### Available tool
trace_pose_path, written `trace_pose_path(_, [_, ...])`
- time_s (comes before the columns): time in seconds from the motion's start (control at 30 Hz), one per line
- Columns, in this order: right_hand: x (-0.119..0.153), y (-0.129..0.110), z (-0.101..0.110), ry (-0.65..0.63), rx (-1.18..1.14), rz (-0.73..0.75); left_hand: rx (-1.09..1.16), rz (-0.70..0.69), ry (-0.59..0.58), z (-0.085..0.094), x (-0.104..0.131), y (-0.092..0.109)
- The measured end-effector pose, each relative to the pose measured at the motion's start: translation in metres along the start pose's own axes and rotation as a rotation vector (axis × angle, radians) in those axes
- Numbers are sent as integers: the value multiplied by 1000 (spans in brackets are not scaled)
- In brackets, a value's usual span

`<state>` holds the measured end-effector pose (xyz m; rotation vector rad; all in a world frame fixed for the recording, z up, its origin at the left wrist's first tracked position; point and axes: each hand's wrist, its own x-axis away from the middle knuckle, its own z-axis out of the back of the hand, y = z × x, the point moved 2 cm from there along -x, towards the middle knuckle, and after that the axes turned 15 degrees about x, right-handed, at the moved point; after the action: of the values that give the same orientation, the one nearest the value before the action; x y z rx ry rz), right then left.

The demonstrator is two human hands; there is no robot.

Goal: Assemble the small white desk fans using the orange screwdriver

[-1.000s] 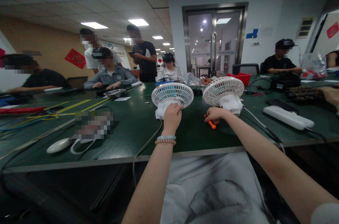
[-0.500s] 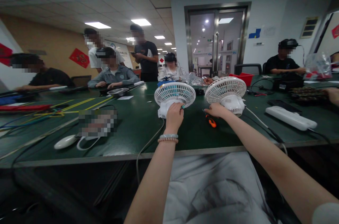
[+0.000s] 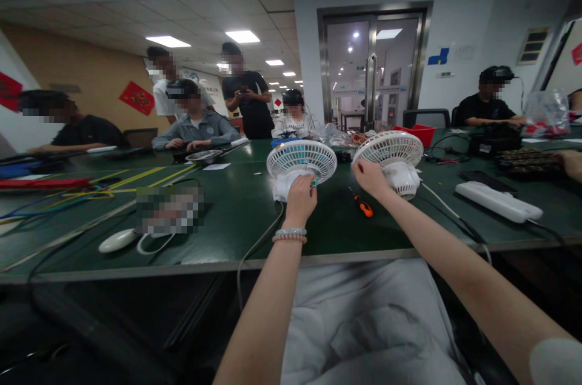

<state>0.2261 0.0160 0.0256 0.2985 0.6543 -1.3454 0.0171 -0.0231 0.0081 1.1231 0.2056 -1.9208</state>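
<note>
Two small white fans lie on the green table with their grilles tilted up. My left hand (image 3: 301, 198) is closed at the back of the left fan (image 3: 302, 157), with a small teal piece (image 3: 314, 181) between thumb and fingers. What that piece is, I cannot make out. At the left edge of the right fan (image 3: 402, 176) is my right hand (image 3: 370, 177), its fingers curled in front of the grille's rim. Those fingertips are partly hidden, so a grip on the rim is unclear. Below it lies a screwdriver (image 3: 364, 207) with an orange and black handle.
A white power strip (image 3: 498, 202) lies to the right, near a dark phone-like slab (image 3: 488, 182). Behind the fans stands a red bin (image 3: 421, 134). Left are a white mouse (image 3: 117, 241) and several cables. Fan cords run over the table's front edge (image 3: 204, 268). Several people sit or stand beyond.
My right hand has risen from beside the screwdriver to the right fan's rim; the screwdriver stays on the table. My left hand keeps its place at the left fan.
</note>
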Motion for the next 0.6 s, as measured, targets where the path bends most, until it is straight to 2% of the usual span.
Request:
trace_pose_path(0.07, [-4, -17, 7, 37, -56, 17, 14, 1, 44, 2, 1, 1])
trace_pose_path(0.13, [-11, -40, 10, -1, -158, 40, 4, 52, 129, 5, 2, 0])
trace_pose_path(0.2, [-18, -62, 6, -121, -257, 37, -46, 166, 238, 8, 4, -3])
trace_pose_path(0.3, [-25, -88, -5, -264, -322, -19, -112, 429, 357, 10, 8, -9])
trace_pose_path(0.43, [-20, -102, -25, -325, -349, -87, -17, 734, 346, 9, 12, -17])
trace_pose_path(0.53, [-12, -99, -35, -318, -355, -73, 103, 858, 307, 7, 12, -23])
trace_pose_path(0.6, [-7, -96, -38, -388, -361, -12, 161, 904, 291, 7, 12, -27])
